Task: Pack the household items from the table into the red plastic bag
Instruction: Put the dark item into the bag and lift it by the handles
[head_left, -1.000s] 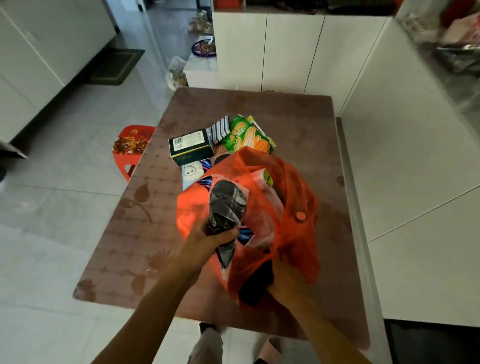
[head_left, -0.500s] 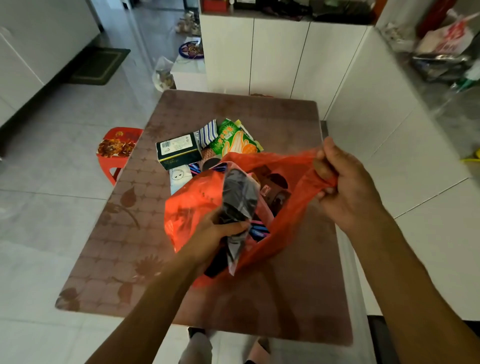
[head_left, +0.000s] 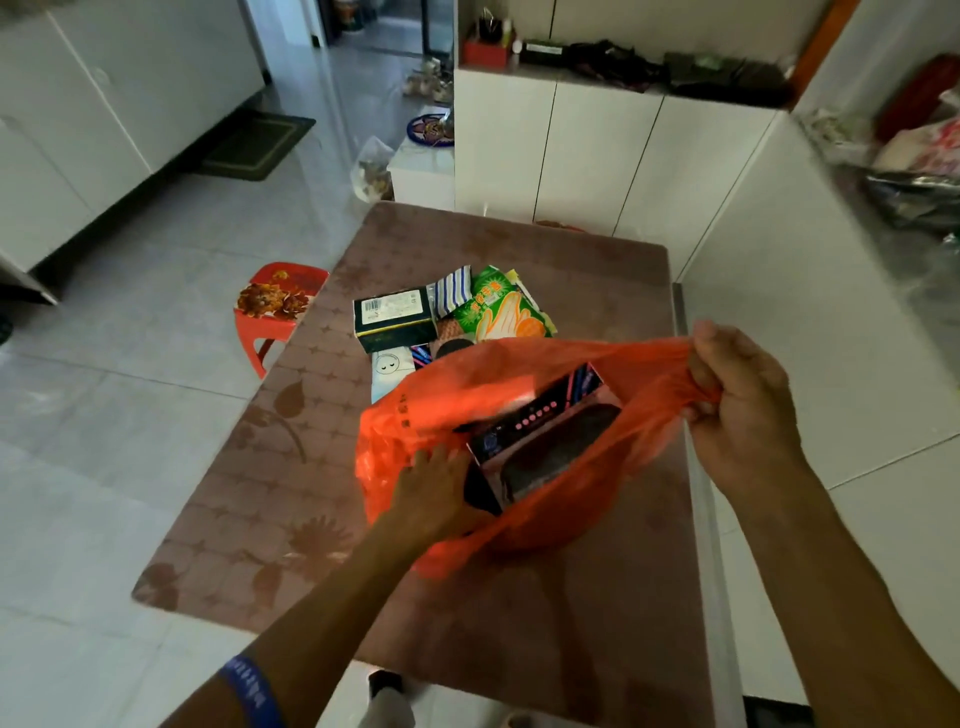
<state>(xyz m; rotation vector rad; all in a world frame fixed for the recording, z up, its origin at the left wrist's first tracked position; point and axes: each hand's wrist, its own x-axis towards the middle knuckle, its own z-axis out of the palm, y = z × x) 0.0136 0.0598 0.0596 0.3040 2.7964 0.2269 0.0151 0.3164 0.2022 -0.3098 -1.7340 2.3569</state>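
Thin red plastic bag (head_left: 519, 410): right hand (head_left: 737, 410) clamps the stretched rim, left hand (head_left: 436, 488) spread inside. Boxed item's (head_left: 545, 436) corners could tear the film.

The left hand (head_left: 434, 488) reaches into the red plastic bag (head_left: 498, 395), and its fingertips vanish behind the bag's film — whether they grip anything cannot be told. Only the top face of a dark box (head_left: 545, 441) inside shows; its print is too small to read. Beyond the bag, a white packet (head_left: 387, 369) and a striped packet (head_left: 452, 291) are partly covered by neighbours. The label on the dark green box (head_left: 392, 317) is illegible. Both forearms are cut off by the bottom edge.
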